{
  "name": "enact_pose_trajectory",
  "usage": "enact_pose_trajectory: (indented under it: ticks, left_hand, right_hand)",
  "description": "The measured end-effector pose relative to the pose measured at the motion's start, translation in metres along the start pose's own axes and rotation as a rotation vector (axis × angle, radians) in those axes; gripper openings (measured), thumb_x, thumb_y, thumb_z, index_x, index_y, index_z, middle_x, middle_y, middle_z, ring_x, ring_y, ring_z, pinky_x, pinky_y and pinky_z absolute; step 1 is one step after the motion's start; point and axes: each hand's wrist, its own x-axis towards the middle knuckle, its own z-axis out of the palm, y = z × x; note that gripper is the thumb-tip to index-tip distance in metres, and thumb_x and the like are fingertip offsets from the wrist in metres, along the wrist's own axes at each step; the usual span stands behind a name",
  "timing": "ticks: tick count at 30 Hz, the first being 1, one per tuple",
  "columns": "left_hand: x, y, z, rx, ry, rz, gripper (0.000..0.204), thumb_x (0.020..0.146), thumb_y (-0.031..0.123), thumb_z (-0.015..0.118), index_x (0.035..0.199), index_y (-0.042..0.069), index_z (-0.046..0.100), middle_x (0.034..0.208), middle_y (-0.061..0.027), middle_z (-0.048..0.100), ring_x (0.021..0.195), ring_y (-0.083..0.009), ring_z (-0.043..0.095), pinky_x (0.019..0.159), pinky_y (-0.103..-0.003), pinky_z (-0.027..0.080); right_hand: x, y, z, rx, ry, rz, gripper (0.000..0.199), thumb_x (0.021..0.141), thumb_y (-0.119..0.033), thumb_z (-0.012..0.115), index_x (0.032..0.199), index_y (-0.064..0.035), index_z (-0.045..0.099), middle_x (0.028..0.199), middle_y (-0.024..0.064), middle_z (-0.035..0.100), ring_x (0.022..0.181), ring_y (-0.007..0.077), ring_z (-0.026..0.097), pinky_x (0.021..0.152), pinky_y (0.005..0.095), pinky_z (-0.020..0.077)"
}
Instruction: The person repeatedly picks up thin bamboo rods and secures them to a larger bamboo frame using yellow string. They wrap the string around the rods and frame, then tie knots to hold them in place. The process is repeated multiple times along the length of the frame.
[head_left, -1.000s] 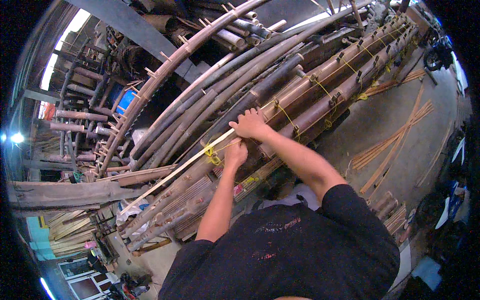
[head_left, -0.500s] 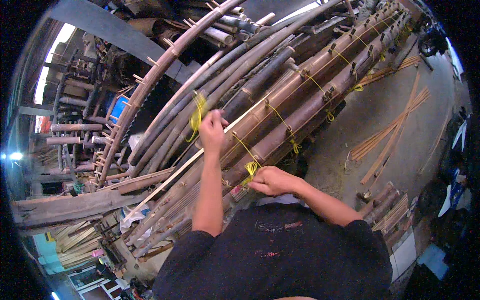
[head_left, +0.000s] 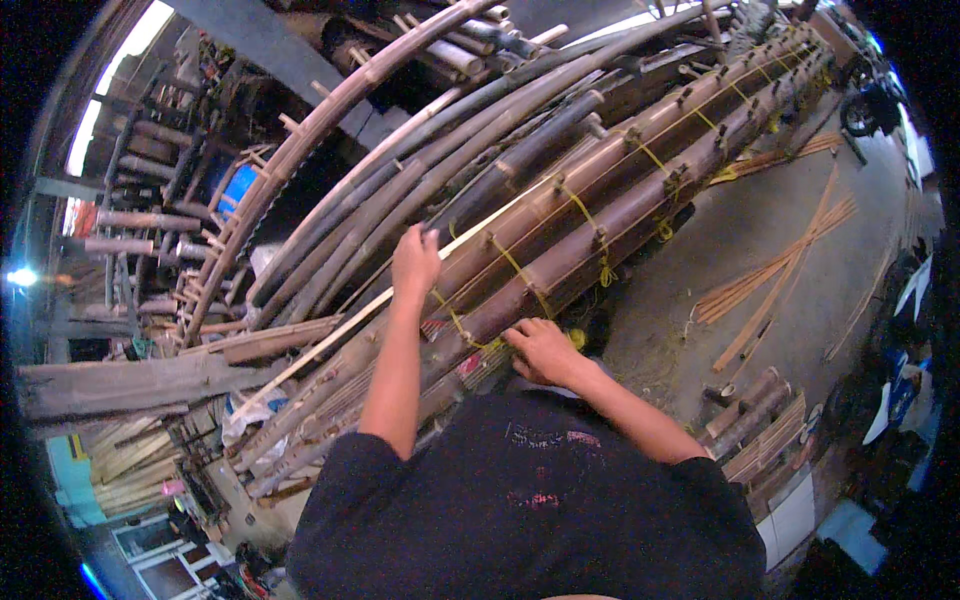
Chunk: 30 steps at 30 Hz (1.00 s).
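Right hand (head_left: 540,350) is now sitting on the other side of the yellow bundle (head_left: 577,340): half a second ago that was hanging off its fingertips at 9 o'clock, and now it's peeking out at about 2 o'clock from the knuckles. Also, the yellow loops that were swinging just past the left hand (head_left: 415,265) are gone from that spot.

So the left hand is hanging just up and left of center, around 10 o'clock, with its fingers curling in like a fist right by the long pale strip (head_left: 350,325). That strip is running from 8 o'clock up toward 1. Right hand is resting around 4 o'clock, fingers bending loosely at the near edge of the dark brown pole (head_left: 630,212); it's kinda blurry, so I can't tell whether they're pinching any cord.

Yellow cord (head_left: 515,265) is crossing that pole and the lighter brown pole (head_left: 610,172) beside it at several points, and both poles are stretching away toward 2 o'clock. Small dark blocks (head_left: 559,187) are sitting along them too.

Elsewhere, a curved pole with pegs (head_left: 345,95) is arching overhead at 11, and some orange-brown strips (head_left: 760,275) are lying crossed on the floor (head_left: 660,310) at 3.
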Motion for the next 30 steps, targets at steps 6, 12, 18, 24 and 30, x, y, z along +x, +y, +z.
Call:
enact_pose_trajectory:
  ticks: [6,12,18,24,30]
  left_hand:
    - [-0.123,-0.026,-0.016,0.153,-0.343,0.019,0.023,0.090,0.014,0.049,0.103,-0.002,0.058,0.101,-0.0238,0.063,0.089,-0.0413,0.061,0.081,-0.050,0.048]
    - [-0.136,-0.046,0.012,-0.201,-0.151,0.167,0.031,0.086,0.018,0.057,0.111,0.001,0.054,0.108,-0.0217,0.060,0.105,-0.0413,0.055,0.088,-0.047,0.046]
    - [-0.117,-0.073,0.013,-0.223,-0.042,0.206,0.031,0.093,0.027,0.054,0.110,0.003,0.058,0.103,-0.0239,0.061,0.099,-0.0452,0.057,0.082,-0.046,0.047]
    - [-0.126,-0.058,-0.006,-0.208,-0.156,0.132,0.029,0.094,0.027,0.052,0.095,0.000,0.062,0.085,-0.0260,0.063,0.086,-0.0454,0.060,0.072,-0.048,0.047]
    - [-0.117,-0.036,-0.006,-0.302,-0.057,0.037,0.026,0.096,0.022,0.050,0.097,0.001,0.066,0.087,-0.0213,0.066,0.083,-0.0370,0.065,0.072,-0.041,0.049]
  right_hand:
    - [0.029,-0.049,0.058,1.944,-0.034,0.931,0.031,0.091,-0.032,0.059,0.103,-0.0040,0.059,0.094,0.0060,0.063,0.088,0.0201,0.060,0.080,0.0369,0.0496]
    - [0.129,-0.111,0.077,1.057,0.834,0.189,0.025,0.095,-0.025,0.044,0.087,-0.0064,0.058,0.083,0.0091,0.060,0.080,0.0240,0.056,0.077,0.0379,0.0457]
    - [0.201,-0.077,0.011,-0.499,0.297,0.001,0.045,0.096,-0.043,0.038,0.113,-0.0133,0.066,0.096,0.0225,0.066,0.092,0.0371,0.061,0.088,0.0517,0.0433]
    - [0.170,-0.064,-0.029,0.472,-0.144,-0.080,0.039,0.094,-0.031,0.047,0.084,0.0031,0.061,0.079,0.0175,0.065,0.066,0.0225,0.057,0.063,0.0361,0.0465]
    - [0.052,-0.033,0.092,0.073,-0.062,-0.332,0.028,0.090,-0.028,0.056,0.077,-0.0063,0.067,0.080,0.0170,0.066,0.071,0.0360,0.061,0.068,0.0442,0.0497]
